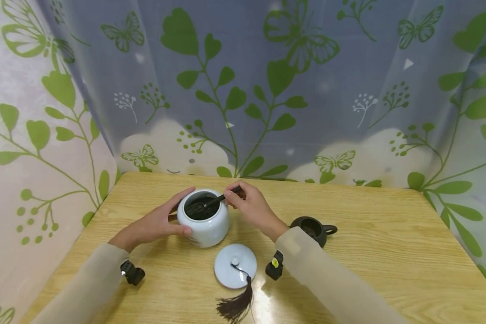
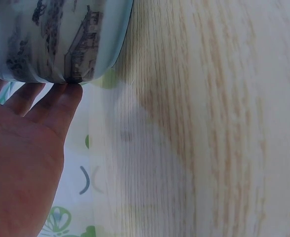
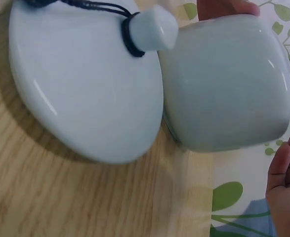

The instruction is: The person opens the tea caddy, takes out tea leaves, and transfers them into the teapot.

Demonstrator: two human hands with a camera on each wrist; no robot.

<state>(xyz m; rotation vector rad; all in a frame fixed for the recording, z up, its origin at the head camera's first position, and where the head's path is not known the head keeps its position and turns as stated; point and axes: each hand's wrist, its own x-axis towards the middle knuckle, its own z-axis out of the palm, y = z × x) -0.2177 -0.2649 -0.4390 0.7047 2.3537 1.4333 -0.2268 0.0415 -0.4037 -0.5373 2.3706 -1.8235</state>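
Left hand grips the white jar, right hand pinches a black scoop at the jar's mouth, lid just chilling nearby.

Smooth, glossy ceramic jar; wood-grained table

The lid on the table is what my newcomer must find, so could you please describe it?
On the wooden table, find the white jar that the left hand holds. In the head view, a round, pale lid lies just below and to its right. Tied to its knob is a dark tassel, which neither the jar nor the black pot shows.
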